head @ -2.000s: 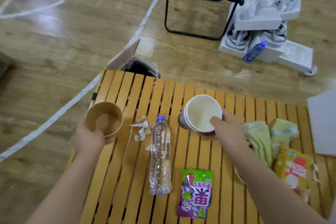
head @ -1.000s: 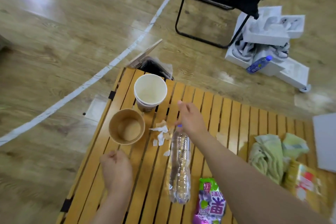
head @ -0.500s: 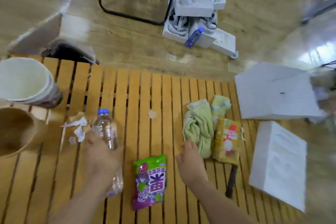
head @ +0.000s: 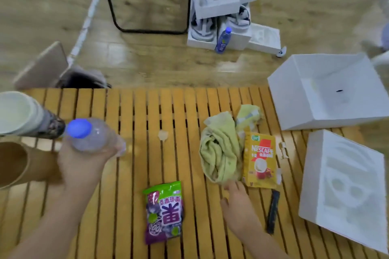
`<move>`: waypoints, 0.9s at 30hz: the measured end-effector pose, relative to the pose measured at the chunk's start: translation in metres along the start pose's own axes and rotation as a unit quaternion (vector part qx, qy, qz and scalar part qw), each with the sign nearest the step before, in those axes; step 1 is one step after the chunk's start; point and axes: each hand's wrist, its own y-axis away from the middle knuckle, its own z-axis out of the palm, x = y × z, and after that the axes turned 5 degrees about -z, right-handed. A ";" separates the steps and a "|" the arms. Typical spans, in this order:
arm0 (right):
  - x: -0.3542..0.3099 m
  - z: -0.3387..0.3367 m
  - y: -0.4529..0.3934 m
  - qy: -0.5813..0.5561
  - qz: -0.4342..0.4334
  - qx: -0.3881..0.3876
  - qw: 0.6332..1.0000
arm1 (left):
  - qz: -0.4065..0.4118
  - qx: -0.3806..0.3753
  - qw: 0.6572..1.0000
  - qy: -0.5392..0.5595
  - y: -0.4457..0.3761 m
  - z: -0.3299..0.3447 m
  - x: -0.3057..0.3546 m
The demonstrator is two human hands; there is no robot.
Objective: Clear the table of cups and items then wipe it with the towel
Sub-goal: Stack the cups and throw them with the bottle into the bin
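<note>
My left hand grips a clear water bottle with a blue cap, lifted off the slatted wooden table with its cap towards me. My right hand reaches with loose fingers towards the green towel, its fingertips at the towel's near edge. A yellow Nescafe packet lies right of the towel. A purple and green snack bag lies between my arms. Stacked white cups and a brown paper bowl stand at the table's left end.
A black pen-like stick lies by my right wrist, and a paper scrap sits mid-table. White foam boxes crowd the right end. On the floor beyond are a black chair frame, foam packaging, a blue bottle and a dark bag.
My left hand has lifted the water bottle off the table. My right hand has moved nearer the towel. The view has swung right since the cups were set down at the left.
</note>
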 end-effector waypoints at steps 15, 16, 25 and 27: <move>-0.097 -0.009 -0.031 0.133 -0.173 -0.097 0.971 | -0.047 0.035 0.996 -0.071 0.000 -0.015 -0.007; -0.116 -0.009 -0.032 0.131 -0.197 -0.089 0.968 | -0.032 0.020 0.996 -0.084 0.000 -0.023 -0.007; -0.253 -0.003 -0.028 0.118 -0.341 -0.019 0.932 | 0.072 -0.064 0.953 -0.288 0.008 -0.079 0.021; -0.269 0.000 -0.022 0.126 -0.395 -0.006 0.910 | 0.094 0.048 0.944 -0.313 0.015 -0.091 0.024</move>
